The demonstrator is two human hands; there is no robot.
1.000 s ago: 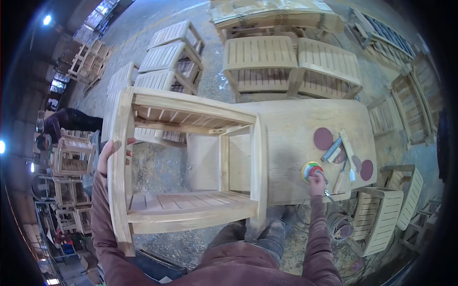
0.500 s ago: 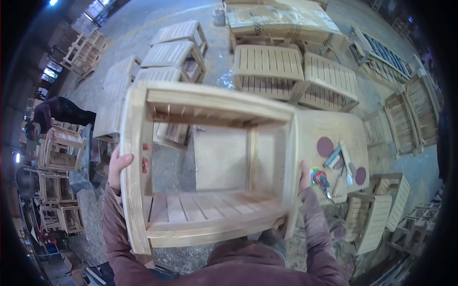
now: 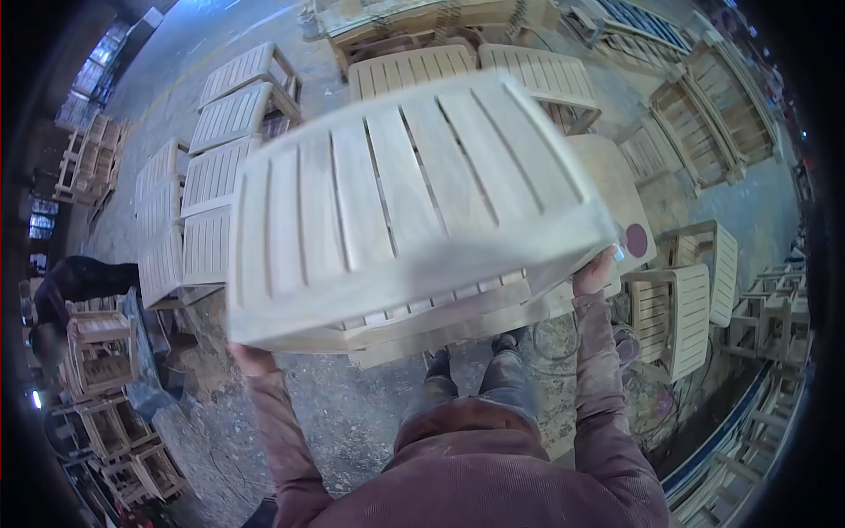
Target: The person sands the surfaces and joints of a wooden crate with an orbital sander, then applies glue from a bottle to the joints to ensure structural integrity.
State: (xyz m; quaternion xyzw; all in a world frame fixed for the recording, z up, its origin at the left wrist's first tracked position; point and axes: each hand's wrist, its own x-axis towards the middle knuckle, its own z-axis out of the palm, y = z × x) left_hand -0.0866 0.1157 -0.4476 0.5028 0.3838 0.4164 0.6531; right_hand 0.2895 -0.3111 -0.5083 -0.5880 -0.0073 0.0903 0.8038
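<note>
A small slatted wooden table (image 3: 414, 176) is held up in front of me with its slatted top turned toward my view. My left hand (image 3: 253, 359) grips it at the near left corner, its fingers mostly hidden beneath the edge. At the right side my right hand (image 3: 595, 273) is closed around the frame under the top. A second set of slats (image 3: 458, 295) shows below the near edge. Behind the held table, a pale work board (image 3: 607, 167) is partly covered, and a purple sanding disc (image 3: 635, 240) lies on it close to my right hand.
Several similar slatted tables stand on the floor at the left (image 3: 211, 176) and beyond the work board (image 3: 537, 75). More wooden pieces (image 3: 687, 312) lie at the right. A person (image 3: 84, 282) bends over a wooden piece (image 3: 99, 339) at far left.
The table has been tipped from its open side so that the slatted top now faces me. Both hands have shifted with it, and my view has turned, bringing my legs into sight.
</note>
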